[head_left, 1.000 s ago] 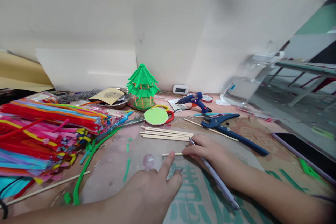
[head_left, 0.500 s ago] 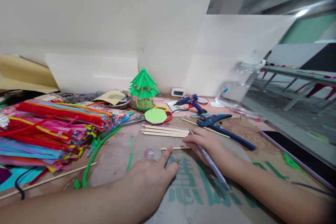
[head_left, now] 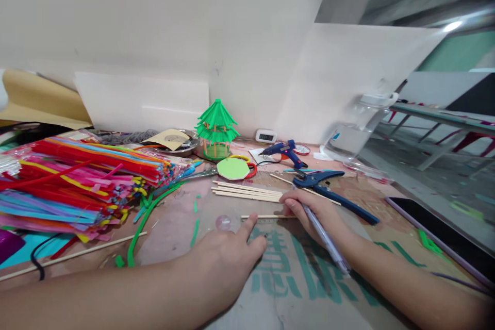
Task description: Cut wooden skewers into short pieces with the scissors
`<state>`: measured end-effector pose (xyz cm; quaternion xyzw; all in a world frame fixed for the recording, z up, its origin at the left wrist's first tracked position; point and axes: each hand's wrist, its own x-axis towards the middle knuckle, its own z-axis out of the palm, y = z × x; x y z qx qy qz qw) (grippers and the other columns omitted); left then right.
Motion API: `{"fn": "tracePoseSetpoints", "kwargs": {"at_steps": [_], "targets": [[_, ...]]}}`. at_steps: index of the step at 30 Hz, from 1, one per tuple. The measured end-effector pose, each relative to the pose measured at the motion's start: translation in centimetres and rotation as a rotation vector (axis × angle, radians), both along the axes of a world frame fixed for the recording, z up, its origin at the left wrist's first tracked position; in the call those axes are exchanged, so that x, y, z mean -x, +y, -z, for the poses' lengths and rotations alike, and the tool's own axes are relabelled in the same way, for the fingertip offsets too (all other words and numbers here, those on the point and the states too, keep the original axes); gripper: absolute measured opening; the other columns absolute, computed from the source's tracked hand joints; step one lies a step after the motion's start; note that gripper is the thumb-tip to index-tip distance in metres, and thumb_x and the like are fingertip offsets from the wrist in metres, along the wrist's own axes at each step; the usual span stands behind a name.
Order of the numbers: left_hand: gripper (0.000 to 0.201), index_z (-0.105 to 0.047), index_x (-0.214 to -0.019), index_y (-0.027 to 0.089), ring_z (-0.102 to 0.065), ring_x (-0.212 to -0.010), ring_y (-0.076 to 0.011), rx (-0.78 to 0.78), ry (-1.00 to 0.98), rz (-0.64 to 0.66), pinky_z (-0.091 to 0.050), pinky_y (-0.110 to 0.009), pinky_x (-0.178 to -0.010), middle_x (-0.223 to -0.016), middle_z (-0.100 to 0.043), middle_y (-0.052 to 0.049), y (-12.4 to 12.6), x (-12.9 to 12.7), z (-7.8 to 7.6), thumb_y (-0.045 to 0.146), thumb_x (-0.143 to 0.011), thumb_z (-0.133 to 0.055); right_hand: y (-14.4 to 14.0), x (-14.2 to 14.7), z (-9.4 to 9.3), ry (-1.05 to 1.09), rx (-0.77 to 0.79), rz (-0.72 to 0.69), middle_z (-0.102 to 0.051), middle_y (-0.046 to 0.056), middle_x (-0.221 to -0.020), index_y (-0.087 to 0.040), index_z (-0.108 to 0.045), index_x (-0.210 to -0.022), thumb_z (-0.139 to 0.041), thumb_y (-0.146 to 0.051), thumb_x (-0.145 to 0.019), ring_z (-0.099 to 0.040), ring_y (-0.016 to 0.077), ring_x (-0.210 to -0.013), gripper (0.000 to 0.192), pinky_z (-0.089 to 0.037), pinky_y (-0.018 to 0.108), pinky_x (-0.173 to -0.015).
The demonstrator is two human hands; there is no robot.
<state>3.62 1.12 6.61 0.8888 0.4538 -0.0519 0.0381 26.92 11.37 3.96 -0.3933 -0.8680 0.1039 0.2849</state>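
Observation:
My left hand [head_left: 228, 258] lies low over the work surface. Its index fingertip presses beside the near end of a thin wooden stick [head_left: 266, 216], along what looks like a clear ruler [head_left: 268, 221], and its thumb is held apart. My right hand [head_left: 311, 211] is closed around a pale purple pen [head_left: 327, 240], close to the right part of that stick. The pen's tip is hidden by the fingers. Just behind, several wooden sticks [head_left: 247, 192] lie side by side, their right ends near my right knuckles.
Pipe cleaner bundles [head_left: 93, 180] fill the left. A green pagoda model [head_left: 217, 129] stands behind a light green octagon [head_left: 232, 168] on scissors [head_left: 251, 170]. A glue gun [head_left: 284, 150], blue cutter [head_left: 336, 196], phone [head_left: 436, 232] and water bottle [head_left: 351, 129] are right.
My right hand has slid a little to the right along the stick, so more of the stick shows. The pen's upper tip is now covered. My left hand stays on the stick; the view shifts slightly.

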Motion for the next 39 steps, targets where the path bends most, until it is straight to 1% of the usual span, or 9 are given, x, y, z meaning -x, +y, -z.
{"fn": "tracePoseSetpoints", "kwargs": {"at_steps": [10,14,16,21,24,30,32,36,39], "targets": [[0.057,-0.055,-0.128,0.015,-0.077,-0.086,-0.0321,-0.003,-0.039,0.003,-0.061,-0.053,-0.078,-0.157,-0.037,-0.027,-0.2,0.1,-0.5,-0.001,-0.075,-0.045,-0.4,0.1,-0.5,-0.037,-0.020,0.004,-0.068,0.001,-0.070,-0.022,-0.063,-0.082,-0.042,-0.033,-0.102,-0.064,0.0167,-0.064,0.031,-0.049,0.028,-0.063],[0.055,-0.055,-0.129,0.015,-0.076,-0.091,-0.0328,-0.017,-0.026,0.015,-0.059,-0.055,-0.085,-0.158,-0.035,-0.027,-0.2,0.1,-0.4,0.000,-0.076,-0.047,-0.3,0.1,-0.4,-0.028,-0.040,-0.002,-0.069,0.001,-0.070,-0.021,-0.063,-0.080,-0.043,-0.032,-0.101,-0.063,0.0164,-0.064,0.031,-0.049,0.028,-0.063],[0.055,-0.054,-0.130,0.015,-0.076,-0.090,-0.0315,-0.022,-0.022,0.013,-0.060,-0.053,-0.083,-0.158,-0.035,-0.027,-0.2,0.1,-0.3,0.001,-0.077,-0.047,-0.3,0.1,-0.4,-0.023,-0.045,-0.005,-0.069,0.002,-0.071,-0.021,-0.063,-0.081,-0.043,-0.031,-0.101,-0.064,0.0165,-0.065,0.030,-0.049,0.028,-0.064],[0.059,-0.053,-0.134,0.017,-0.076,-0.083,-0.0305,-0.001,0.007,0.000,-0.062,-0.043,-0.066,-0.158,-0.035,-0.026,-0.3,0.0,-0.2,0.003,-0.077,-0.047,-0.6,0.1,-1.2,0.000,-0.022,-0.041,-0.072,0.003,-0.074,-0.020,-0.065,-0.086,-0.046,-0.033,-0.099,-0.066,0.0180,-0.067,0.026,-0.051,0.029,-0.065],[0.056,-0.054,-0.133,0.016,-0.076,-0.086,-0.0309,-0.007,0.024,0.011,-0.061,-0.040,-0.063,-0.159,-0.035,-0.026,-0.2,-0.1,-0.3,0.004,-0.079,-0.046,-0.9,0.1,-1.7,0.025,-0.020,-0.064,-0.074,0.006,-0.080,-0.020,-0.066,-0.094,-0.048,-0.034,-0.096,-0.069,0.0198,-0.071,0.023,-0.053,0.030,-0.067],[0.058,-0.051,-0.138,0.015,-0.073,-0.101,-0.0334,0.062,0.033,0.008,-0.061,-0.036,-0.066,-0.161,-0.028,-0.027,0.2,-0.2,0.1,0.011,-0.081,-0.053,-0.4,0.2,-1.2,0.005,-0.004,-0.008,-0.066,0.002,-0.071,-0.022,-0.060,-0.080,-0.048,-0.028,-0.097,-0.060,0.0167,-0.063,0.021,-0.048,0.028,-0.061],[0.059,-0.050,-0.139,0.015,-0.074,-0.099,-0.0350,0.079,0.029,0.011,-0.061,-0.038,-0.065,-0.161,-0.028,-0.028,0.3,-0.1,0.1,0.013,-0.081,-0.055,-0.2,0.0,-0.8,-0.022,0.003,-0.058,-0.065,0.002,-0.074,-0.022,-0.059,-0.083,-0.050,-0.026,-0.096,-0.059,0.0168,-0.066,0.017,-0.048,0.028,-0.063],[0.061,-0.049,-0.142,0.017,-0.077,-0.082,-0.0310,0.110,0.044,-0.001,-0.061,-0.042,-0.067,-0.160,-0.026,-0.030,0.5,-0.2,-0.1,0.013,-0.082,-0.056,0.0,-0.6,-0.3,-0.074,0.091,-0.196,-0.064,0.004,-0.086,-0.021,-0.059,-0.091,-0.052,-0.027,-0.099,-0.058,0.0181,-0.077,0.012,-0.048,0.029,-0.070],[0.061,-0.049,-0.144,0.017,-0.077,-0.086,-0.0312,0.143,0.040,-0.009,-0.061,-0.042,-0.070,-0.160,-0.026,-0.029,0.5,-0.2,-0.2,0.012,-0.083,-0.054,0.1,-0.8,-0.1,-0.099,0.147,-0.246,-0.063,0.005,-0.092,-0.022,-0.058,-0.095,-0.048,-0.024,-0.101,-0.058,0.0186,-0.084,0.012,-0.048,0.030,-0.076]]}}
